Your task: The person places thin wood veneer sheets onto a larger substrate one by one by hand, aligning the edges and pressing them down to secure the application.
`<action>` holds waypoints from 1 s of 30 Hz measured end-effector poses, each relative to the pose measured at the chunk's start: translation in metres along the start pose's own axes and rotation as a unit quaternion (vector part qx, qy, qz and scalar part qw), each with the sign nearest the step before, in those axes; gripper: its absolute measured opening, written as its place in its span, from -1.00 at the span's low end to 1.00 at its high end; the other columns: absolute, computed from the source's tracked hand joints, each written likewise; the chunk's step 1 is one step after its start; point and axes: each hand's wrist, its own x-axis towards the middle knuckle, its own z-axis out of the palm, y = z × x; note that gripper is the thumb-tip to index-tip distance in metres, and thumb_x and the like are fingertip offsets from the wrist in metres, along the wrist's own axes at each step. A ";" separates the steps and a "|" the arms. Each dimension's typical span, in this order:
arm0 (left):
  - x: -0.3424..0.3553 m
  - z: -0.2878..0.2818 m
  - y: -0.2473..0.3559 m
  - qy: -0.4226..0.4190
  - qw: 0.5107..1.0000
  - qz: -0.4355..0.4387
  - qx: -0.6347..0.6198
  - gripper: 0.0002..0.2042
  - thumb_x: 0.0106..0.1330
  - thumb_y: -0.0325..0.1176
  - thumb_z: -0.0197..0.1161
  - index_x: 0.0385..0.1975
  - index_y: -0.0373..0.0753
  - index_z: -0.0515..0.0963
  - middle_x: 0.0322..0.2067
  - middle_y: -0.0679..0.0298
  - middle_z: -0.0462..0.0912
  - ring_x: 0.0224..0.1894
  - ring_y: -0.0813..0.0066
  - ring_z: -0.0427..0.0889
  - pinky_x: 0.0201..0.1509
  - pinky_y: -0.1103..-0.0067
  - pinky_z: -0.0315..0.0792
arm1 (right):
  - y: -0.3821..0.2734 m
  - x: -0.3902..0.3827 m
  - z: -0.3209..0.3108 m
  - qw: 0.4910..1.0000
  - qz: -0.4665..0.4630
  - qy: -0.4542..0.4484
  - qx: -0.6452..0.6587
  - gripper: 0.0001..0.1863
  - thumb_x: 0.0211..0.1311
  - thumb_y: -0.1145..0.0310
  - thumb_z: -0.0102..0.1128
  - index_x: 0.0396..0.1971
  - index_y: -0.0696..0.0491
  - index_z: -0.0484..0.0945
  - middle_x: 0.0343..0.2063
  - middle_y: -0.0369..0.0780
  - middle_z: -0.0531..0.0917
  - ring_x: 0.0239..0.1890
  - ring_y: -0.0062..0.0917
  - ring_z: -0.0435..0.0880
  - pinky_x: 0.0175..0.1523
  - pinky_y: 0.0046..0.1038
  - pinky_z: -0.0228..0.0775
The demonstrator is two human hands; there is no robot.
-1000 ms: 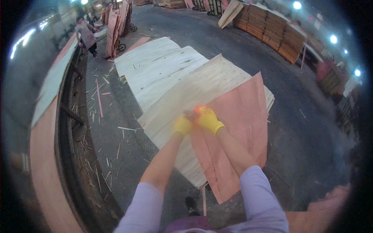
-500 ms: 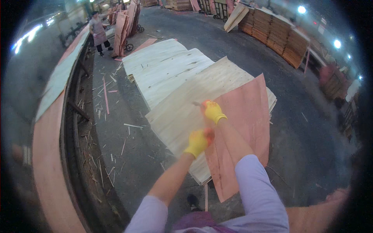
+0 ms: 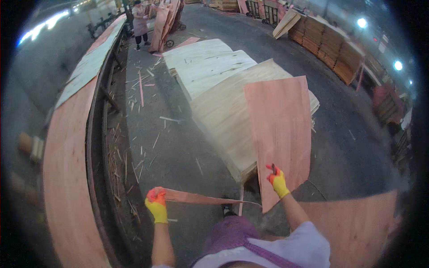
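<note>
My left hand (image 3: 156,203), in a yellow glove with orange fingers, is closed on one end of a narrow pink veneer strip (image 3: 196,197). The strip stretches rightward past my waist and tapers to a thin curled tip near the sheet's lower corner. In a matching glove, my right hand (image 3: 278,181) holds a small dark tool (image 3: 274,169), possibly a knife; its exact shape is too small to tell. That hand is over the lower part of a pink veneer sheet (image 3: 281,120). Under this sheet lies a stack of pale veneer sheets (image 3: 223,111).
A long bench (image 3: 67,165) with pink and pale veneer runs along the left. Wood scraps (image 3: 140,87) litter the floor beside it. A person (image 3: 140,24) stands at the far left near upright veneer on a wheeled cart. Stacked veneer (image 3: 328,47) stands far right; another pink sheet (image 3: 353,219) lies near right.
A strip has come off the pink sheet's left edge. My left hand has carried it left and toward me. My right hand has moved down and right with the tool. The view has shifted.
</note>
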 end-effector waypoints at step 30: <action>-0.612 -0.206 0.299 0.602 0.738 0.235 -0.194 -0.60 0.20 -0.17 0.17 -0.05 -0.28 0.38 -0.24 0.25 0.53 -0.18 0.41 0.52 -0.06 0.45 0.43 | -0.196 -0.162 0.311 0.816 0.108 -0.513 0.244 -0.72 0.16 0.14 0.10 -0.25 0.01 0.45 -0.76 -0.43 0.33 -0.71 -0.70 0.29 -0.59 -0.61 0.19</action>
